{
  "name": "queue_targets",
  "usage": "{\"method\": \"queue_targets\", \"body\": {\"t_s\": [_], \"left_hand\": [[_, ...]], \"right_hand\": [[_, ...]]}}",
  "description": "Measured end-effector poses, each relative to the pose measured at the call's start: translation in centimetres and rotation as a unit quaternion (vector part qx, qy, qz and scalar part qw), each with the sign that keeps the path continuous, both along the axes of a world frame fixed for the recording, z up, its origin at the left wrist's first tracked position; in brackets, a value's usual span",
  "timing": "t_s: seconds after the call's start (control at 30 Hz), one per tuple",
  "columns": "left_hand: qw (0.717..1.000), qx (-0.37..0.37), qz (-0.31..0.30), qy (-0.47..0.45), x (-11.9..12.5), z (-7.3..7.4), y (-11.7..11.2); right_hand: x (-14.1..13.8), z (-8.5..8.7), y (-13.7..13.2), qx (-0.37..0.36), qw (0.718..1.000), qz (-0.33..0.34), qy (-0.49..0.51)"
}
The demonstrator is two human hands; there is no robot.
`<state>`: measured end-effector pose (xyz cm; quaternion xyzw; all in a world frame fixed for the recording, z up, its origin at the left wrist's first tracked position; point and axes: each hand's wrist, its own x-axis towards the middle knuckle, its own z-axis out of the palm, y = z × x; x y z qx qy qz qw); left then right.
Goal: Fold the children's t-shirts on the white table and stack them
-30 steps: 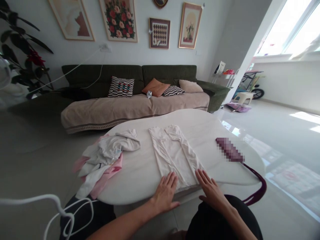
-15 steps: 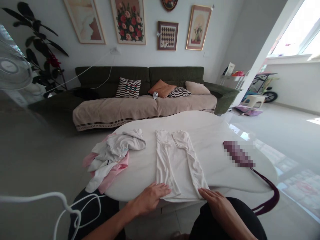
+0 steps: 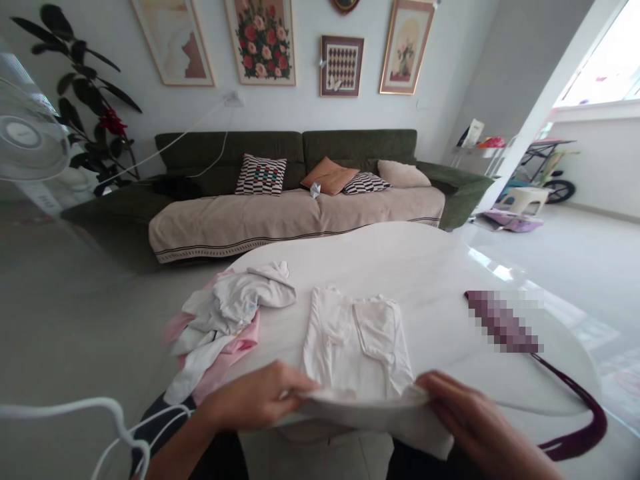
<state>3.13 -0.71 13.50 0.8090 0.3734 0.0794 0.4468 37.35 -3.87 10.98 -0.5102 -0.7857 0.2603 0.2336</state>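
Observation:
A white shirt lies on the white table with its sides folded inward. Its near edge is lifted and hangs over the table's front edge. My left hand pinches that edge at its left end. At the right end, my right hand grips the same edge, fingers closed on the cloth. Left of the shirt sits a crumpled heap of white and pink clothes, apart from both hands.
A dark red item with a strap lies on the table's right, partly blurred. A white cable crosses the lower left. Behind the table stands a green sofa with cushions. A fan and plant are at left.
Both hands went from lying flat on the shirt to gripping its near edge. That edge rose off the table, and the shirt's far end slid nearer to me.

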Motion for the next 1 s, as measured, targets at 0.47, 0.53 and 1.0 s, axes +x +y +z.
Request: {"method": "queue_targets", "body": {"t_s": [0.47,0.53,1.0], "left_hand": [[0.931,-0.252,0.228,-0.136,5.9,-11.3,20.7],[0.929,-0.259,0.212,-0.158,5.8,-11.0,20.6],[0.925,-0.206,-0.311,-0.072,3.7,1.9,4.7]], "right_hand": [[-0.2,-3.6,12.4,-0.067,0.99,-0.091,0.087],[0.0,-4.0,13.8,-0.095,0.988,-0.067,0.097],[1.4,-1.7,11.1,-0.317,0.776,0.513,0.186]]}}
